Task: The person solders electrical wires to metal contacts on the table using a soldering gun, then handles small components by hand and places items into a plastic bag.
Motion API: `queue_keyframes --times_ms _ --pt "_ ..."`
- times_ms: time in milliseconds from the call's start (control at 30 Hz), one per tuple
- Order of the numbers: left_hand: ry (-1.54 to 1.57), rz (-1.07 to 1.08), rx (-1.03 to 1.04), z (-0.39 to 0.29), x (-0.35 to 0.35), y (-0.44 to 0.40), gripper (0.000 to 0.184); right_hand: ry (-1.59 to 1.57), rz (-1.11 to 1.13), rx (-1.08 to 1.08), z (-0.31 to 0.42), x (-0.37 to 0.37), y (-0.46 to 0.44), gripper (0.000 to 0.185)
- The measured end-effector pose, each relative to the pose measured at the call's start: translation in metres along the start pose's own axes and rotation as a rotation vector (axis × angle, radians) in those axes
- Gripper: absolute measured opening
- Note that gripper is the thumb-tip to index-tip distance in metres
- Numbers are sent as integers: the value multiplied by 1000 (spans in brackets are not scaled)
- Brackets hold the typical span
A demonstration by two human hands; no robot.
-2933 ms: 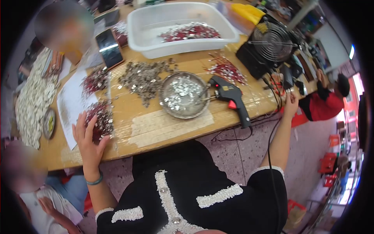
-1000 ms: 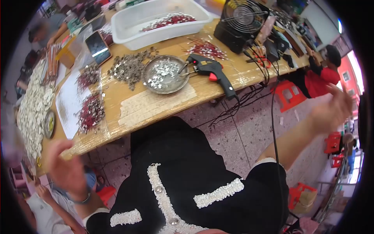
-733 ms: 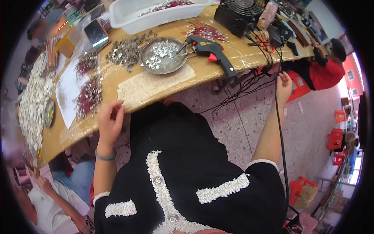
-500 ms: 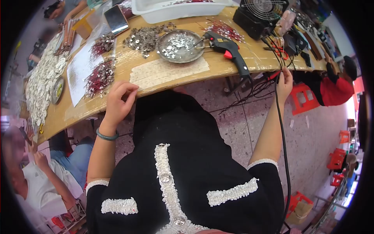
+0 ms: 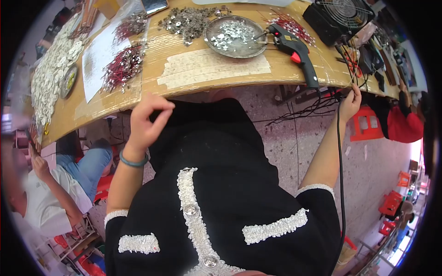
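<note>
My left hand (image 5: 148, 122) is just in front of the table edge, its fingers curled and thumb tip close to the index finger. Whatever it may pinch is too small to make out. At the table's right edge, my right hand (image 5: 351, 105) is closed, fingertips together on thin wires (image 5: 353, 76) that come down from the tabletop. A black cable (image 5: 340, 175) hangs beside that wrist. Between the hands, a black glue gun (image 5: 294, 50) with a red trigger rests with its nozzle over a round metal dish (image 5: 237, 50) of small shiny pieces.
Pale tape strips (image 5: 212, 69) lie along the table (image 5: 152, 55). Farther left are red-stemmed bits (image 5: 123, 69), white paper (image 5: 94, 64) and a heap of pale discs (image 5: 53, 83). A black fan (image 5: 340, 20) stands at back right. A person (image 5: 50, 193) sits at left.
The view has shifted, so the table sits higher and further right. My left hand is now lower relative to the table edge. My right hand stays by the wires.
</note>
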State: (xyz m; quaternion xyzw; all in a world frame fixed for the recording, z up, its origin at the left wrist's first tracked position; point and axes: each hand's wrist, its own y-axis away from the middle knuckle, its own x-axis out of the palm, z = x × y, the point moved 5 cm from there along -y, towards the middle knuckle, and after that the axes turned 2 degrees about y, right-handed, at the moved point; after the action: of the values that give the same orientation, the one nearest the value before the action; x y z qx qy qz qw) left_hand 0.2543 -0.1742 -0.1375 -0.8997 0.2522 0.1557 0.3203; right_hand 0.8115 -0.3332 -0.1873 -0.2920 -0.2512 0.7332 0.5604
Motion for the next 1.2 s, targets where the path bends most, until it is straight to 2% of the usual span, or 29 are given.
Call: queue_keyframes --times_ms 100,167,200,267,400,467,533,600,667,700,800,933,1100,1200 --pt "-16 88 -138 23 7 26 10 -28 -6 27 -4 2 -4 19" --pt "-123 86 -316 66 8 51 12 -101 7 152 -22 -1 -5 18" --pt "-193 83 -354 99 7 70 17 -183 22 244 -33 1 -6 17" --pt "-305 166 -401 135 10 101 25 -197 23 236 -36 0 -9 16" --pt "-373 143 -352 180 32 147 34 -64 27 190 -21 1 -12 15" --pt "-368 117 -335 198 37 149 34 94 -23 -21 -17 -1 -22 13" --pt "-287 58 -314 210 40 146 34 -119 -20 207 -48 -5 -25 12" --pt "-329 60 -261 200 40 132 31 -257 31 326 -50 -6 -25 13" --pt "-331 131 -253 212 45 130 31 -378 50 497 -44 -12 -27 17" --pt "-338 173 -238 216 47 131 31 -392 37 517 -41 -16 -31 19" --pt "-359 319 -293 211 52 117 32 -263 3 511 -37 -43 -50 23" --pt "-380 614 -448 253 51 121 31 -203 -150 461 -20 -75 -86 38" --pt "-339 646 -601 229 45 94 30 88 -160 588 -77 -90 -101 69" --pt "-317 661 -708 195 50 85 30 114 -246 644 -89 -76 -97 68"
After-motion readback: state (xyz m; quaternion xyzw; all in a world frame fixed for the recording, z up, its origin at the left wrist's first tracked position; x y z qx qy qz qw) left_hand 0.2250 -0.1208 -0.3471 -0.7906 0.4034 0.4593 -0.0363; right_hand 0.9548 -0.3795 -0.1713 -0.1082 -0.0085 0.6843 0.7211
